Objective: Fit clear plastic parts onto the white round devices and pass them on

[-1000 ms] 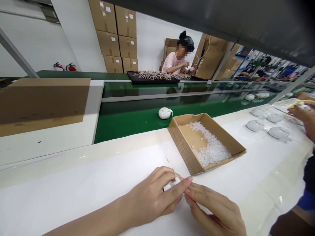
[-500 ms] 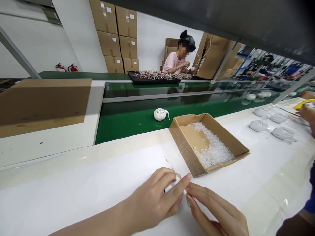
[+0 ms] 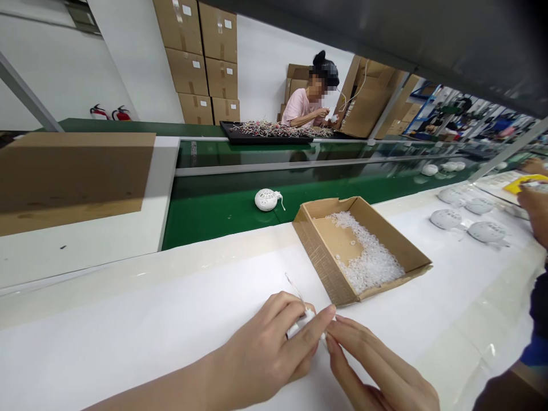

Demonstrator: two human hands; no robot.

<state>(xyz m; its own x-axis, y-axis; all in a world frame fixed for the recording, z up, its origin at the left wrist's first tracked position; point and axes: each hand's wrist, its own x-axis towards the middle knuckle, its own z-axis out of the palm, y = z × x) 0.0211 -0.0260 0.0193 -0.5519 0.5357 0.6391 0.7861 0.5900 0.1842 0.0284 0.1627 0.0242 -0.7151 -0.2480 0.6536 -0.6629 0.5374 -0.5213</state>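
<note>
My left hand is wrapped round a small white plastic part with a thin wire rising from it. My right hand meets it from the right, its fingertips pinched against the part's end; what they pinch is too small to see. Both hands rest over the white worktop near its front edge. Just beyond them lies a shallow cardboard box holding several small clear plastic rings.
A white round shell with a wire lies on the green conveyor belt. More white shells lie at the right, by another person's hands. A seated person works across the belt behind a black tray. Stacked cartons stand behind.
The white shell on the belt has travelled to the left. My hands stay together on the small part, the right fingers shifting slightly closer.
</note>
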